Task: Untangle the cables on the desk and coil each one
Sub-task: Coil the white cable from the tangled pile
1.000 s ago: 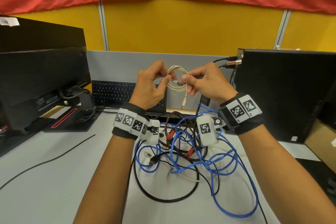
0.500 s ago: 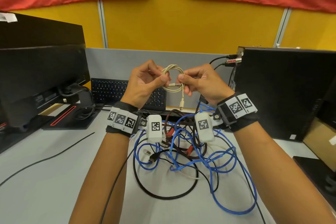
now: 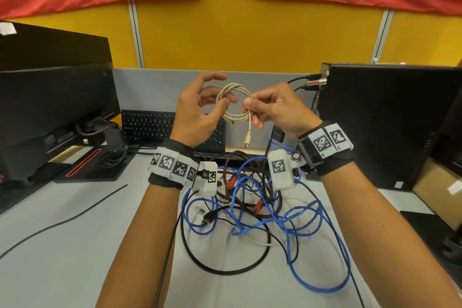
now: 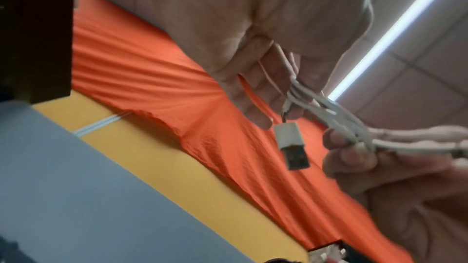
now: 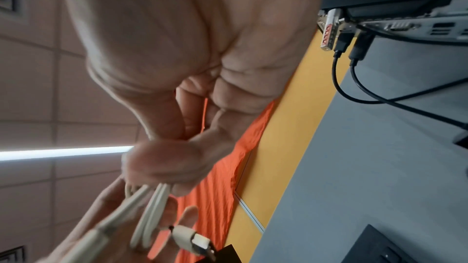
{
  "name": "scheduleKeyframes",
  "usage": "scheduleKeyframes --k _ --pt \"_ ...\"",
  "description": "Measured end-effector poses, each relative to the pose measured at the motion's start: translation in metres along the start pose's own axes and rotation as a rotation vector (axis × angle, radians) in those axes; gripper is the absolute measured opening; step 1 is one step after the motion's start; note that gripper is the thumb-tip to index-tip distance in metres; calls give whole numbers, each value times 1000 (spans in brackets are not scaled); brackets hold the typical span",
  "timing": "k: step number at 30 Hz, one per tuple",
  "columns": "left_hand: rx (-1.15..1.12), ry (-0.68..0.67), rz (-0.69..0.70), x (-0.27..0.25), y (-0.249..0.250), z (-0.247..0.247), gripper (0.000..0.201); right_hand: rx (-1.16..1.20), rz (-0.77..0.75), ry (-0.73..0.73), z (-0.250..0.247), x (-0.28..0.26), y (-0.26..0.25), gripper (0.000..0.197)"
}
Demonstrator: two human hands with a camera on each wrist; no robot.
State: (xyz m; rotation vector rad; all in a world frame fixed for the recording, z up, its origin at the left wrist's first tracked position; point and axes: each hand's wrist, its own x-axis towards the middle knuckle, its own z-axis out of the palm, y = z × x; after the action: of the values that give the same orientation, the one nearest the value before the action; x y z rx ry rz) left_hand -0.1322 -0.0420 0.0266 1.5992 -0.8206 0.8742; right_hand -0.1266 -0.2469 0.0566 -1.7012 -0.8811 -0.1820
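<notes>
Right hand [image 3: 275, 110] pinches coiled beige USB cable [image 3: 235, 105]; left hand [image 3: 197, 110] loose, fingers touching coil. Tangled blue, black, maroon cables [image 3: 252, 210] on grey worktop [image 3: 62, 245] at 6 o'clock.

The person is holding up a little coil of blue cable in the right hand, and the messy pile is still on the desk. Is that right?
Not quite. The coil pinched in the right hand is a white cable, not blue, as the head view shows. The blue cable lies in the messy pile on the desk.

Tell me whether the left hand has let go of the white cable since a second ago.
Yes. The left hand has opened and drawn left toward the monitor; only the right hand pinches the white cable.
</notes>
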Motion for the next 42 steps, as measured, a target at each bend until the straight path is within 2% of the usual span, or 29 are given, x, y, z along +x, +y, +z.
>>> scheduleKeyframes --k 4,8,14,18,24,29,31,35,38,42 --pt "-296 -159 -145 -6 -1 -1 38 83 -11 2 -2 -3 4 16" --pt "-468 -239 -188 -9 -2 -7 54 117 -18 -15 -3 -6 5 18" --pt "-449 -189 -258 -6 4 -8 38 129 -34 -34 1 -7 -1 23" --pt "-485 -168 -251 -5 5 -9 35 111 -32 -69 5 -6 -6 24" --pt "-484 -69 -237 0 4 -7 32 135 -59 20 7 -5 -9 23" --pt "-553 -215 -297 -7 -2 -16 19 193 -23 75 12 -5 -5 25" --pt "-512 -199 -298 -8 -5 -19 16 195 -12 68 12 -5 -5 25" --pt "-401 -158 -299 -4 -3 -19 22 175 -6 70 8 -4 -7 26" --pt "-338 -131 -311 -3 3 -21 17 116 -36 81 3 -4 -8 26" --pt "-163 -111 -326 0 6 -24 20 24 -77 184 -1 -4 -7 26"
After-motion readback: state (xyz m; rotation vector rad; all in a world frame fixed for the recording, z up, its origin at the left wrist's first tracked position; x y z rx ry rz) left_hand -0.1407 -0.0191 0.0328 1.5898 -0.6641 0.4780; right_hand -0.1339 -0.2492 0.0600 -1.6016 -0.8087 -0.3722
